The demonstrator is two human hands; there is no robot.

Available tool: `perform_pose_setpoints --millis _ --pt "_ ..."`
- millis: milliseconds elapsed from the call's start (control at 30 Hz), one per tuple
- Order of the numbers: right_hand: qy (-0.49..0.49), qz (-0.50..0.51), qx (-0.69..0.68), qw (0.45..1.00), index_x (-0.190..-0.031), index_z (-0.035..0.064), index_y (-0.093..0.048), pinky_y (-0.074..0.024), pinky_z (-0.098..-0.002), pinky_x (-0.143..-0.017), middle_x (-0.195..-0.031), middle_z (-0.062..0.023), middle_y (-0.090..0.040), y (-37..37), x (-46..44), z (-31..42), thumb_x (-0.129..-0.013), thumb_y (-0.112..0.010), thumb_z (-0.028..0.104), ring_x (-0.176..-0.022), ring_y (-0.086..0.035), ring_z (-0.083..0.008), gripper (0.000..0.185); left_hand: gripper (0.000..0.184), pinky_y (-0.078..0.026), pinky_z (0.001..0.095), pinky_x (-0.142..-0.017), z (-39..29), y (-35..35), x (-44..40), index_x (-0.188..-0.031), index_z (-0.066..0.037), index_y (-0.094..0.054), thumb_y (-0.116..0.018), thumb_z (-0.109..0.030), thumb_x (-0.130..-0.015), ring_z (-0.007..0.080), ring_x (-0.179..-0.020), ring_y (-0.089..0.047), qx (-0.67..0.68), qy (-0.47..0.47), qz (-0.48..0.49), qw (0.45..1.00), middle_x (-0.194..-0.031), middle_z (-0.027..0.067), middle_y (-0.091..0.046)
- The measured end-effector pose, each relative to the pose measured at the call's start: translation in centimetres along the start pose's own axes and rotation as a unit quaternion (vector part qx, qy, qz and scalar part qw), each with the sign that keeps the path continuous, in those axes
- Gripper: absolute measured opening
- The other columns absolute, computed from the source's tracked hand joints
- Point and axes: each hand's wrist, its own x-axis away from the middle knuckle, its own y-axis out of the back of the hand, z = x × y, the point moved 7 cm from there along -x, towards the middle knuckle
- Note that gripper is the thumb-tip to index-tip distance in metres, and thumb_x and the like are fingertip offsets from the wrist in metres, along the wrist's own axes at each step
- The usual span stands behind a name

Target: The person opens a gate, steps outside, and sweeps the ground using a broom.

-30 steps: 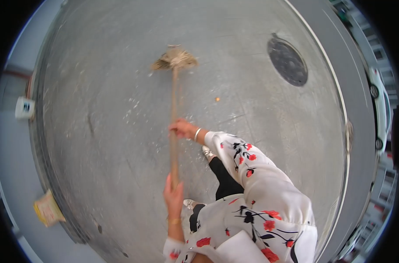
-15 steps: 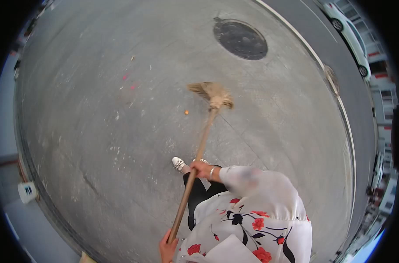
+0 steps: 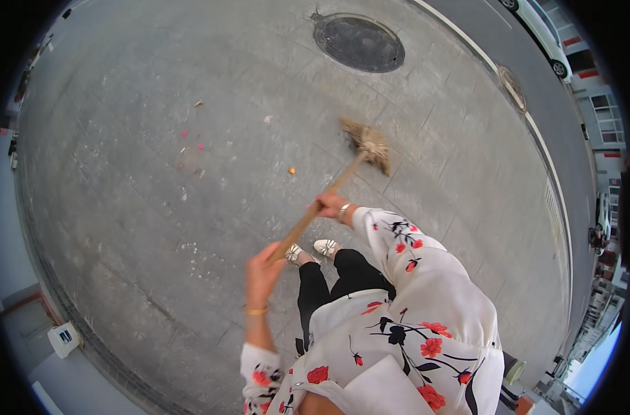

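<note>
A straw broom (image 3: pixel 372 143) with a long wooden handle slants over the grey paving, its bristles up and to the right of my feet. My left hand (image 3: pixel 263 273) is closed round the upper end of the handle. Farther down the stick, my right hand (image 3: pixel 328 205) grips it too, a bracelet at its wrist. A small orange piece (image 3: pixel 291 170) lies on the ground left of the bristles. Pink bits (image 3: pixel 201 146) and a pale scrap (image 3: pixel 267 119) are scattered farther left.
A dark round manhole cover (image 3: pixel 358 43) is set in the paving at the top. A white container (image 3: pixel 65 339) stands by the wall at lower left. Beyond the kerb line on the right, a white car (image 3: pixel 540 33) is on the road.
The broom head has swung to the right and its handle now slants more. Both hands have risen in view since half a second ago. The view has turned, and the manhole cover appears farther left.
</note>
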Motion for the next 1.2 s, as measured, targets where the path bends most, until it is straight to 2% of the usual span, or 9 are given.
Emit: perform_pose_setpoints --millis 367,567,800,867,967,1000,1033,1100,1200 --pt "-0.076 0.290 0.030 0.954 -0.082 0.0005 -0.039 -0.0471 -0.0397 -0.068 -0.076 -0.0092 -0.044 -28.9 4.4 -13.0 -0.074 -0.049 0.005 -0.065 -0.053 -0.0255 0.014 0.039 -0.041 0.0239 -0.063 -7.2 17.2 9.1 -0.097 0.001 -0.052 -0.058 0.003 -0.058 0.0154 -0.070 -0.055 -0.225 0.050 -0.177 0.957 -0.083 0.0128 -0.058" --pt "-0.134 0.314 0.065 0.938 -0.087 -0.0010 -0.042 -0.0423 -0.0416 -0.077 -0.091 -0.0140 -0.049 -23.9 14.0 -15.4 -0.074 -0.051 0.011 -0.084 -0.051 -0.0284 0.020 0.037 -0.041 0.0219 -0.060 -5.7 22.3 16.0 -0.095 0.002 -0.053 -0.058 0.003 -0.058 0.0097 -0.070 -0.051 -0.083 0.121 -0.131 0.980 -0.075 0.0047 -0.057" --pt "-0.111 -0.004 -0.111 0.988 -0.095 -0.0014 -0.036 -0.0403 -0.0440 -0.078 -0.092 -0.0172 -0.045 -5.6 7.7 -13.3 -0.077 -0.045 0.012 -0.084 -0.049 -0.0287 0.024 0.036 -0.041 0.0249 -0.055 -4.1 13.0 9.1 -0.092 -0.002 -0.054 -0.061 0.001 -0.056 0.0184 -0.058 -0.053 -0.178 0.002 -0.001 0.984 -0.071 0.0120 -0.056" --pt "-0.146 -0.116 -0.177 0.967 -0.080 -0.0012 -0.038 -0.0426 -0.0443 -0.072 -0.075 -0.0141 -0.043 -4.0 7.8 -13.9 -0.076 -0.043 0.006 -0.070 -0.047 -0.0268 0.010 0.036 -0.041 0.0269 -0.054 -4.2 12.6 8.3 -0.091 -0.003 -0.054 -0.061 0.001 -0.056 0.0222 -0.057 -0.053 -0.222 -0.012 0.034 0.974 -0.070 0.0139 -0.055" --pt "-0.209 0.001 -0.181 0.961 -0.081 0.0003 -0.039 -0.0420 -0.0387 -0.072 -0.079 -0.0151 -0.045 -6.7 5.1 -17.6 -0.074 -0.045 0.005 -0.075 -0.048 -0.0265 0.010 0.034 -0.040 0.0302 -0.055 -5.4 15.8 10.3 -0.090 -0.004 -0.055 -0.060 0.001 -0.057 0.0260 -0.061 -0.052 -0.194 -0.001 -0.017 0.981 -0.069 0.0143 -0.053" --pt "-0.018 0.303 0.108 0.947 -0.084 0.0009 -0.041 -0.0396 -0.0345 -0.077 -0.090 -0.0174 -0.047 -10.0 6.2 -15.9 -0.073 -0.048 0.006 -0.085 -0.048 -0.0258 0.014 0.034 -0.040 0.0302 -0.056 -6.2 16.5 11.1 -0.090 -0.003 -0.055 -0.060 0.000 -0.057 0.0258 -0.062 -0.053 -0.210 0.009 -0.029 0.977 -0.070 0.0144 -0.054" --pt "0.006 0.322 0.198 0.926 -0.087 0.0002 -0.043 -0.0363 -0.0336 -0.082 -0.099 -0.0175 -0.046 -14.7 10.6 -14.1 -0.072 -0.050 0.007 -0.094 -0.046 -0.0253 0.018 0.034 -0.040 0.0303 -0.056 -6.9 17.5 11.8 -0.090 -0.003 -0.055 -0.060 0.001 -0.057 0.0263 -0.063 -0.053 -0.226 0.009 -0.048 0.973 -0.070 0.0148 -0.054" --pt "-0.215 0.221 -0.120 0.944 -0.086 0.0009 -0.041 -0.0352 -0.0424 -0.083 -0.088 -0.0157 -0.048 -18.0 4.2 -19.1 -0.074 -0.048 0.007 -0.084 -0.048 -0.0281 0.015 0.033 -0.041 0.0270 -0.058 -8.2 19.1 12.7 -0.089 0.001 -0.054 -0.059 0.003 -0.057 0.0218 -0.065 -0.053 -0.270 0.041 -0.082 0.958 -0.072 0.0147 -0.055" --pt "-0.188 0.188 -0.122 0.956 -0.080 0.0024 -0.040 -0.0397 -0.0515 -0.069 -0.064 -0.0139 -0.045 -25.7 3.8 -19.4 -0.074 -0.047 0.006 -0.062 -0.049 -0.0286 0.010 0.033 -0.040 0.0247 -0.064 -9.6 19.2 13.6 -0.096 0.004 -0.051 -0.054 0.003 -0.063 0.0178 -0.077 -0.052 -0.296 0.119 -0.158 0.934 -0.083 0.0143 -0.055"
